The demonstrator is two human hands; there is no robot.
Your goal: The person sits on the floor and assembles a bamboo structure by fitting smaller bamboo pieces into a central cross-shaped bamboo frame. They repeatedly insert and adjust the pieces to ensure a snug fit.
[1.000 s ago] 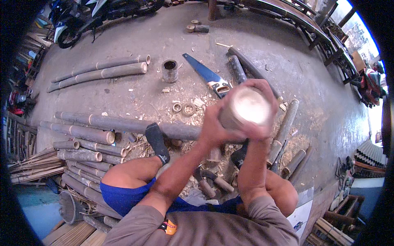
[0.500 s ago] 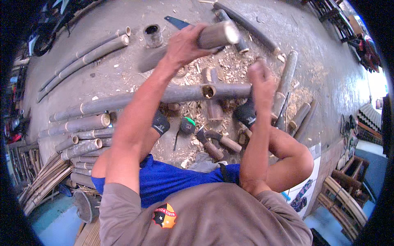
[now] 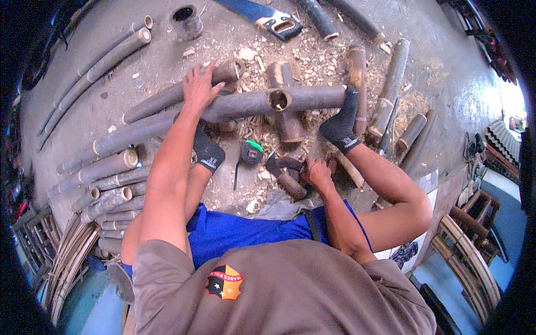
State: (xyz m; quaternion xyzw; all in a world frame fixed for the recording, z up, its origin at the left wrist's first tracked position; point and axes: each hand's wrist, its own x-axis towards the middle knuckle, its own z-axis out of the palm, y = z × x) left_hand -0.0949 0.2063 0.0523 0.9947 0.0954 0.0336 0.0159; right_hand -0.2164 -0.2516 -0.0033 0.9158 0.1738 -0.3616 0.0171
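Note:
A dark bamboo pole (image 3: 162, 99) lies on the floor, and my left hand (image 3: 200, 88) rests on it with fingers spread. Just nearer is a long dark bamboo pole (image 3: 240, 106) with a cut hole in its side, lying across a short bamboo piece (image 3: 289, 127). My feet in black socks are beside this pole, the right one against its end. Low between my legs, my right hand (image 3: 319, 174) is closed around a wooden-handled tool with a dark head (image 3: 290, 163); its handle is mostly hidden. Another wooden-handled tool (image 3: 290, 184) lies beside it.
A green-and-black tape measure (image 3: 252, 152) lies between my feet. A handsaw (image 3: 279, 23) is beyond the poles, near a round pot (image 3: 187, 23). Wood chips (image 3: 268, 61) cover the floor. Bamboo lengths (image 3: 109, 167) are stacked at left, others (image 3: 391, 89) at right.
My left hand has lowered the dark bamboo pole to the floor and opened on it. My right hand has come down and back to the tools between my legs. The view has shifted too.

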